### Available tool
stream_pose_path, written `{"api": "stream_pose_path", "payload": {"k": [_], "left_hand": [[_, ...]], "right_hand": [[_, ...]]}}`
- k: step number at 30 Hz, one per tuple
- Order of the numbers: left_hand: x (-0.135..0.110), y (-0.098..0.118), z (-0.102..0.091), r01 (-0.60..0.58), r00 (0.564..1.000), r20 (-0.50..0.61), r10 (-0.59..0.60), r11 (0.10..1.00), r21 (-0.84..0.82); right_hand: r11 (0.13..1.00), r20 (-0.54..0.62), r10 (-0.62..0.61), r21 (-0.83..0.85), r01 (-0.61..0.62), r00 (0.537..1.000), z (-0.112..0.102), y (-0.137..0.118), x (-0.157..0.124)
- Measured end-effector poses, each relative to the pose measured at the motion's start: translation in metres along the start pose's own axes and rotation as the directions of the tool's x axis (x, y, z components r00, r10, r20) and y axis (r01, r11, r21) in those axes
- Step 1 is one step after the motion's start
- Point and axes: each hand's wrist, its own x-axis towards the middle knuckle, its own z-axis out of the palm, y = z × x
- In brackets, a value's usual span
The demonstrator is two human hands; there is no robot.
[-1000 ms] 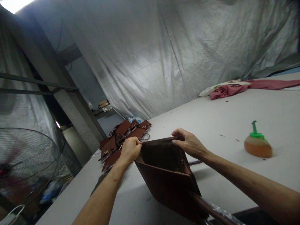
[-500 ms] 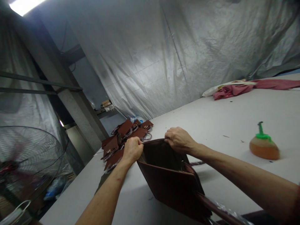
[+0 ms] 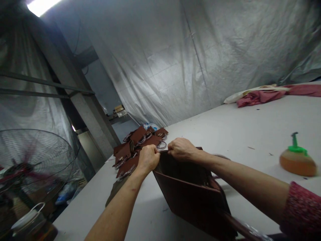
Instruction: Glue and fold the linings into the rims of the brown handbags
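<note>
A dark brown handbag (image 3: 193,201) stands on the white table in front of me, its mouth open and its dark lining showing. My left hand (image 3: 148,158) is closed on the far left corner of the bag's rim. Close beside it, my right hand (image 3: 182,150) pinches the back edge of the same rim, fingers curled inward. A handle partly wrapped in clear plastic hangs off the near side at the lower right. My fingertips are partly hidden by the backs of the hands.
Several brown handbags (image 3: 130,155) lie piled at the table's far left. A squeeze bottle (image 3: 298,161) with orange liquid and a green cap stands on the right. Pink cloth (image 3: 263,96) lies at the back. A large fan (image 3: 27,164) and a lidded jar (image 3: 31,224) are at left.
My right hand has slid left along the rim, nearer to my left hand, which keeps its hold on the corner. The whole view has shifted slightly, so the surroundings appear further right.
</note>
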Motion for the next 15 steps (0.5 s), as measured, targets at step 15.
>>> {"api": "stream_pose_path", "payload": {"k": [15], "left_hand": [[-0.002, -0.004, 0.004, 0.154, 0.969, 0.241, -0.061, 0.909, -0.389]], "right_hand": [[0.999, 0.077, -0.035, -0.031, 0.037, 0.996, -0.019, 0.006, 0.007]]}}
